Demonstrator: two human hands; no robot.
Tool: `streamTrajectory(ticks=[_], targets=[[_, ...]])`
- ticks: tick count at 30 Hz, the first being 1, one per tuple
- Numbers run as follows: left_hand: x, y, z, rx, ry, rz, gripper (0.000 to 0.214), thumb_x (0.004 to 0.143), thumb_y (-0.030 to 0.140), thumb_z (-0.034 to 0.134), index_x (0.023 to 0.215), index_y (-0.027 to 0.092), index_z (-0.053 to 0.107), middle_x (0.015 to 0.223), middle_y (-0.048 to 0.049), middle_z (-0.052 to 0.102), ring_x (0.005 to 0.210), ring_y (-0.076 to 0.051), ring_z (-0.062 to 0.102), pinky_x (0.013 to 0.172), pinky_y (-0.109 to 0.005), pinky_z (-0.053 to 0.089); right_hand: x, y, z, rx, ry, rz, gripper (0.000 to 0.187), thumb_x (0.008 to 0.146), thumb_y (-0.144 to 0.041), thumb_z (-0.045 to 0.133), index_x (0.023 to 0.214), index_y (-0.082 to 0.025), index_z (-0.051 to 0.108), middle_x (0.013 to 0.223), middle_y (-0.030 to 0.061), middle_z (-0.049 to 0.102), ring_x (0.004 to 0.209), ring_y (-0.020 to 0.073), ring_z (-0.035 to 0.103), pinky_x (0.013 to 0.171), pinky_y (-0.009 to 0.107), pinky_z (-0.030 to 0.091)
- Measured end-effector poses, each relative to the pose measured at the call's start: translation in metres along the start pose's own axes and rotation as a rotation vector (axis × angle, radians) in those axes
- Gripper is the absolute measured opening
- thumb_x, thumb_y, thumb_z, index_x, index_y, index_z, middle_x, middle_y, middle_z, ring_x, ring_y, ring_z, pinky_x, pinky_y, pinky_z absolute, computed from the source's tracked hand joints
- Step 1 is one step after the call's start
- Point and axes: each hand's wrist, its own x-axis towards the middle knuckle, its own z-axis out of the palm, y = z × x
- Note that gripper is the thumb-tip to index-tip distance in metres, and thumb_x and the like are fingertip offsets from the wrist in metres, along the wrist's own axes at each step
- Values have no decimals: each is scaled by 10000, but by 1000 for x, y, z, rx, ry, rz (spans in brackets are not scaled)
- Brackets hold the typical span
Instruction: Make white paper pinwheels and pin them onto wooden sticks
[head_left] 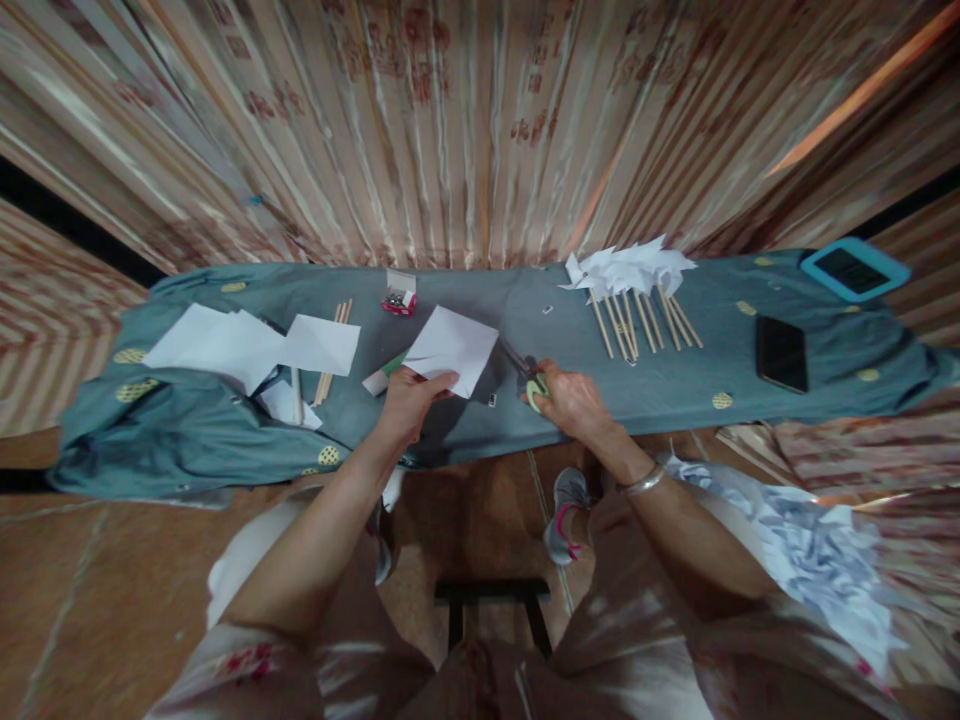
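My left hand (411, 402) pinches the lower left edge of a white square of paper (454, 345), thumb on top, above the cloth-covered table. A pair of scissors (534, 385) with light green handles is gripped in my right hand (574, 398). Its dark blades point up and left toward the paper's right corner; whether they touch it I cannot tell. Partly under the paper lies a green and white box (382, 375). Behind it stands a small open red box (399, 300) holding small metal pieces.
White paper pinwheels (634, 268) on wooden sticks lie in a row at the right. Farther right are a black phone (781, 353) and a blue-framed device (855, 268). Paper sheets (217, 345) and loose sticks (334, 350) lie left. Crumpled paper (817, 550) is piled beside my right leg.
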Motion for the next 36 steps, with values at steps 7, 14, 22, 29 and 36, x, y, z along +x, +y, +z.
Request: streamTrajectory(ticks=[7, 14, 22, 29, 36], targets=[[0, -28, 2, 197, -198, -90, 396, 457, 318, 879, 766, 130, 719, 739, -39, 735, 652, -177, 643, 618, -281, 503, 17, 17, -11, -116, -52, 46, 374, 932, -271, 492, 1265, -107, 536, 1066, 219, 739, 1032, 332, 714, 821, 349, 489], [3, -32, 5, 217, -267, -72, 369, 482, 309, 855, 769, 147, 688, 697, -6, 709, 607, -155, 612, 588, -268, 490, 32, 20, -16, -91, 29, 102, 399, 913, -250, 503, 1244, -29, 509, 1036, 254, 729, 1036, 344, 702, 847, 361, 486], [2, -32, 7, 271, -265, -91, 365, 531, 383, 836, 771, 151, 687, 680, -5, 702, 595, -153, 595, 598, -272, 470, 42, 26, -17, -124, -39, 94, 306, 953, -249, 450, 1155, -104, 628, 1057, 224, 731, 1044, 332, 690, 864, 381, 484], [1, -26, 10, 207, -239, -109, 425, 448, 414, 891, 739, 165, 707, 732, -26, 732, 672, -185, 638, 700, -314, 497, 40, 29, -16, -58, 14, 101, 386, 959, -157, 333, 1085, -93, 693, 996, 242, 720, 986, 324, 675, 883, 426, 483], [-5, -22, 15, 130, -275, -150, 416, 456, 399, 907, 761, 170, 739, 736, -35, 744, 730, -207, 671, 773, -342, 528, 49, 21, -7, 398, 187, 13, 354, 967, -381, 489, 1153, -158, 691, 1033, 125, 743, 969, 252, 679, 851, 340, 495]])
